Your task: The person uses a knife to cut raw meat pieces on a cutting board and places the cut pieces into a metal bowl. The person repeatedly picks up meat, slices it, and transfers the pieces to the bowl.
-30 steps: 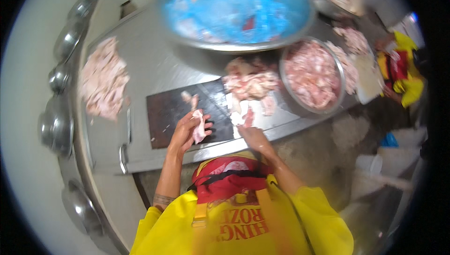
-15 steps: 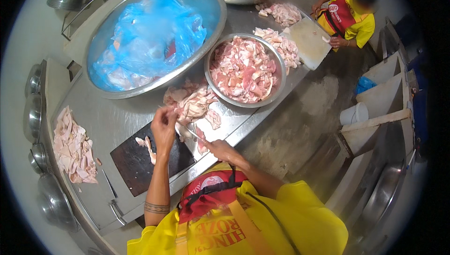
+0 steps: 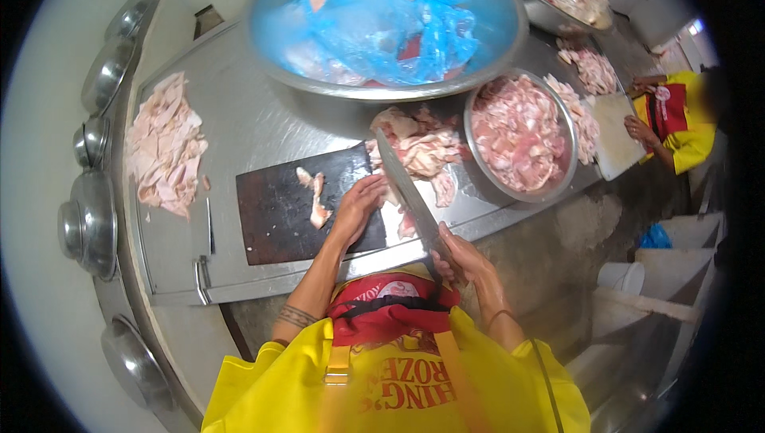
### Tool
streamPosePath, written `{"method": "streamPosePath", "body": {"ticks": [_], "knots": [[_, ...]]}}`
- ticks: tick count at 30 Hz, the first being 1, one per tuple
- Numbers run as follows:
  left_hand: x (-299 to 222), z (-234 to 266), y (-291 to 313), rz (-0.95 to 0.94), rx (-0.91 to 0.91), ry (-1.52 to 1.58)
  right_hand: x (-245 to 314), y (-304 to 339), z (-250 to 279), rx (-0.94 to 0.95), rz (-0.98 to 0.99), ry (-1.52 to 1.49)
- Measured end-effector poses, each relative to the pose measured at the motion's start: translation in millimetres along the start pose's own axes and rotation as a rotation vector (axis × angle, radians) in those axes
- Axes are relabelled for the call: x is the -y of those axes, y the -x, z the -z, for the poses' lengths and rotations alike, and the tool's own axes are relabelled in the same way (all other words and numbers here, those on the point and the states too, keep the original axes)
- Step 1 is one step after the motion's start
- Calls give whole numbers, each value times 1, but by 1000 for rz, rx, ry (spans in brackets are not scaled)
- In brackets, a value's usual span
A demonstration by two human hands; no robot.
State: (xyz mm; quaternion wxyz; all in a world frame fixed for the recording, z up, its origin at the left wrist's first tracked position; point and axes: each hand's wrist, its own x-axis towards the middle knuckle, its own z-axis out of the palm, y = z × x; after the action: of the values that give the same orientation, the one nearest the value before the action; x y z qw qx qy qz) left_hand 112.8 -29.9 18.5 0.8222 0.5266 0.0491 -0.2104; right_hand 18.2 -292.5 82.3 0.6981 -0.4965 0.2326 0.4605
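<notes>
My right hand (image 3: 462, 259), at the table's front edge, is closed round the handle of a large knife (image 3: 410, 186). Its broad blade points up and away, across the pile of raw chicken pieces (image 3: 422, 142). Just left of the blade, my left hand (image 3: 362, 200) has its fingers stretched out over the right edge of a dark cutting board (image 3: 271, 222); I see nothing held in it. A thin strip of raw meat (image 3: 317, 198) lies on that board. Beside the knife, a small meat piece (image 3: 406, 224) rests near the table edge.
A big metal basin (image 3: 279, 74) with blue plastic bags stands at the back. Right of the pile is a bowl (image 3: 572, 150) of cut meat. Pale skins (image 3: 167, 142) and a thin knife (image 3: 210, 226) lie at left. A co-worker (image 3: 677, 114) stands at a white board (image 3: 617, 146).
My view has turned, so the table appears shifted right. The knife has swung up with its blade pointing away. My left hand has come away from the chicken pile and its fingers have straightened.
</notes>
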Motion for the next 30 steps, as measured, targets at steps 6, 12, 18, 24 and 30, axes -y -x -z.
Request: {"method": "streamPosePath", "body": {"ticks": [6,12,18,24,30], "knots": [[-4,2,-2,120,286,843,-9,-7,-22,10,-60,-97],[-6,40,-18,-40,85,-53,-33,15,-4,-246,-53,-161],[56,-47,6,-68,189,-1664,-45,25,6,-449,-22,-189],[66,-75,2,-15,57,-1466,-49,21,4,-488,38,-140],[-18,-10,-1,20,0,-1170,-50,22,16,-482,52,15]]}}
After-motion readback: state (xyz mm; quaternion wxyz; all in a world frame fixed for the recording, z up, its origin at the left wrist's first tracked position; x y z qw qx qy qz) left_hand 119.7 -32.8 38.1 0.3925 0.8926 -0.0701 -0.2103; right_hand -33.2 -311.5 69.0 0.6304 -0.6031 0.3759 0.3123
